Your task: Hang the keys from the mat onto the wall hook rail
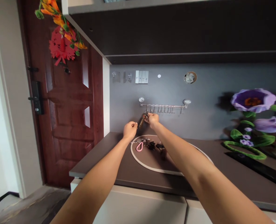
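Two bare arms reach over a brown tabletop toward a grey wall. A dark cabinet juts out overhead; at left stands a red-brown door with a red ornament and, in front of it, orange flowers. Purple flowers stand at far right, well apart from the hands, beside a long black object. The right forearm crosses in front of a pale-rimmed mat, hiding part of it. At the left end of a wall rack, just below its hooks, is a keychain: a narrow, dark, slanting strap with gold-coloured marks and small metal parts at its top. The right hand has its fingers clamped on the upper part; whether the ring sits on a hook cannot be told. The left hand is just beside the strap, fingers curled, though whether they grip anything is unclear. Counted: one keychain at the rack; one rack with two round mounts and a row of hooks too small to count surely; one switch panel with four strips; on the mat, one pink loop and at least two dark bundles, close together.
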Demonstrator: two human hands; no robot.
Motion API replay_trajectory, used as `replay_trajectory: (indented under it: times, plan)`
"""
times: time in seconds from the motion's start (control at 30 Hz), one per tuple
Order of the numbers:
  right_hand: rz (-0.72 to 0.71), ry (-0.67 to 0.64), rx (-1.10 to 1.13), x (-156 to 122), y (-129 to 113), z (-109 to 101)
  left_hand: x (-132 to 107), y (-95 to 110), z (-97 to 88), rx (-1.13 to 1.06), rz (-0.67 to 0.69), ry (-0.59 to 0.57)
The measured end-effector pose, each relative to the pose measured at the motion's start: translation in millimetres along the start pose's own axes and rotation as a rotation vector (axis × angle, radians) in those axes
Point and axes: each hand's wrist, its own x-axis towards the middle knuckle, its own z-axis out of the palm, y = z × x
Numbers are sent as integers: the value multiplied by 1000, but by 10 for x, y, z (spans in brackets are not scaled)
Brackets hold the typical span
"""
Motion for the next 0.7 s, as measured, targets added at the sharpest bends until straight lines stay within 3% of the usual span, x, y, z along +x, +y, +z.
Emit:
replay_trajectory:
  times: [0.33, 0.57, 0.7]
  plan:
    - [15, -97, -141, -134, -1, -208, -6, -45, 15, 94, 39, -100]
    - [100, -112, -190, -390, -10, -412, -54, -4, -3, 123, 68, -196]
    - [64, -206, -320, -544, 3, -550, -75, -9, -2, 144, 81, -284]
